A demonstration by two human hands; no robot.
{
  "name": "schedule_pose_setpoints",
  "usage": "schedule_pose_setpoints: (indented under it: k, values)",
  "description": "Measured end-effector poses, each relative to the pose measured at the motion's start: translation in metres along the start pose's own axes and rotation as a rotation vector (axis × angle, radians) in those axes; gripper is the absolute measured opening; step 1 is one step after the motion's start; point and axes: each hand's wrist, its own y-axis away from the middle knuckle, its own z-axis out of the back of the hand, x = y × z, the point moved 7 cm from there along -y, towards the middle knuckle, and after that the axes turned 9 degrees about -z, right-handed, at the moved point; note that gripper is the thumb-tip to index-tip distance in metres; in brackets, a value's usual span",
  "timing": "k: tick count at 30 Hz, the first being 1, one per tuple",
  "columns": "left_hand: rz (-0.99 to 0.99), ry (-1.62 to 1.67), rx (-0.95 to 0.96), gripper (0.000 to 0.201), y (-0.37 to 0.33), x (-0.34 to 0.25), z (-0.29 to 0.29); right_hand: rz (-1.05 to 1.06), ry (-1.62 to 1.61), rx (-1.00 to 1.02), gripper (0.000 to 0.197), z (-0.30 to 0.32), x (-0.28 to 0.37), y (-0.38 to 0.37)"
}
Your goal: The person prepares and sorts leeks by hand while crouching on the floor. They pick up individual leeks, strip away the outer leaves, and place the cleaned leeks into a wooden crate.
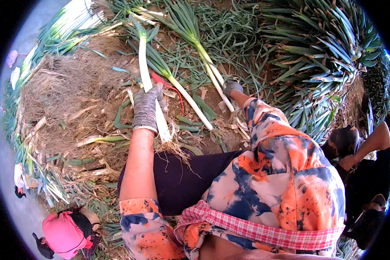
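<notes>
Your hands are well apart. The left hand (148,106), in a grey glove, is clamped round the white stalk of a leek (144,60), whose leaves point away from you and whose roots (169,145) hang beside your dark trousers (177,177). Squeeze too hard and the stalk could bruise or split; hold it too slackly and it could slip through the knit. The roots could also catch on the cloth if you draw the leek back toward you.

Your right hand (233,87), gloved as well, is at two pale stalks (215,81) that lie close together. Its fingers are tucked from view, so I can't tell whether they have closed on anything. Pull one stalk alone and its leaves could tangle with the other's, or drag through the loose clippings (234,37).

Between your hands a second leek (186,98) lies on the ground, where a low sweep of either arm could knock it. Watch the red strip (158,79) just beside your left glove: it could snag a finger. At your right, the leek pile (316,56) could slump if your elbow bumps it.
</notes>
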Motion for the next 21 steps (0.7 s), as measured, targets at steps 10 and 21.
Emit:
schedule_pose_setpoints:
  k: [10,21]
  values:
    - [0.114,0.05,0.023,0.018,-0.004,0.006,0.019,0.31,-1.918,1.439,0.035,0.1,0.076,0.128]
    - [0.013,0.062,0.068,0.023,0.003,0.036,-0.007,0.476,-0.987,0.217,0.039,0.112,0.109,0.24]
